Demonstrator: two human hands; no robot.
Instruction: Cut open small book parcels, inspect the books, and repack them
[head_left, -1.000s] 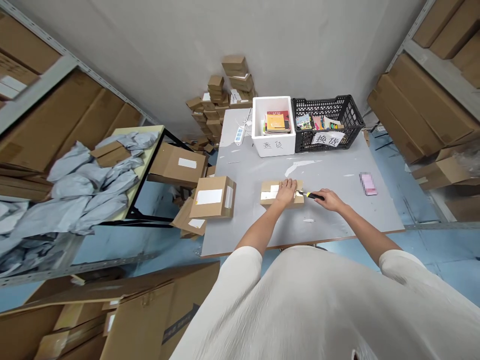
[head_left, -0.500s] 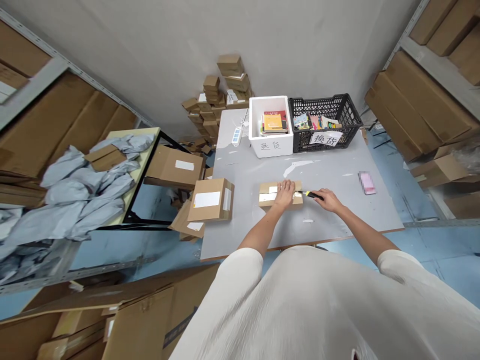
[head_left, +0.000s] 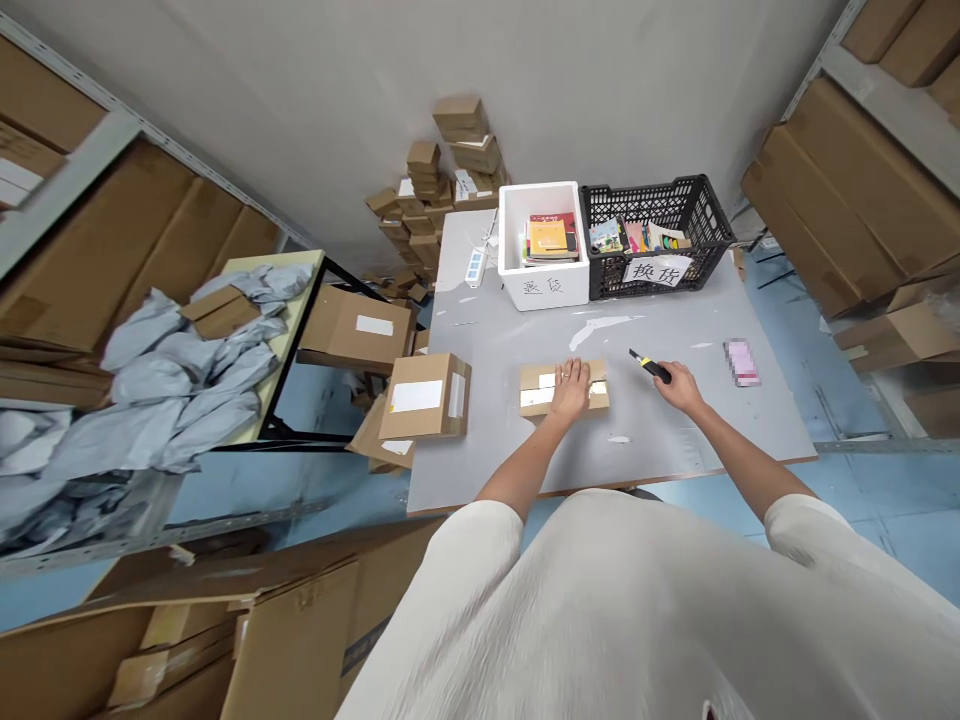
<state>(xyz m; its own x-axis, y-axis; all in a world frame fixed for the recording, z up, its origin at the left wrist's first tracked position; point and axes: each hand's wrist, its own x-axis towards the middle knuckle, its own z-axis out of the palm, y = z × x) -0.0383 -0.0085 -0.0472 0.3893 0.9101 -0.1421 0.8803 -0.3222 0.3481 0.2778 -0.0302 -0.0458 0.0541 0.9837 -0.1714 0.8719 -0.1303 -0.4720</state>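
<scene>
A small cardboard box (head_left: 537, 378) with white labels lies on the grey table (head_left: 495, 460) in front of me. My left hand (head_left: 571, 388) rests flat on top of it, fingers stretched out, covering part of the labels and the middle seam. To the right, my right hand (head_left: 681, 386) is closed around the dark handle of a yellow-and-black utility knife (head_left: 651, 367). The knife's blade points up and left, above the table and apart from the box.
A larger labelled cardboard box (head_left: 424, 396) stands at the table's left edge. At the back are a white bin (head_left: 544, 288) of books, a black crate (head_left: 701, 260) and a power strip (head_left: 475, 267). A blurred pink item (head_left: 742, 362) lies right. Grey parcels (head_left: 172, 380) cover a side table.
My right hand has drawn the utility knife off the box's right end, moving right and slightly up. My left hand stays on the box.
</scene>
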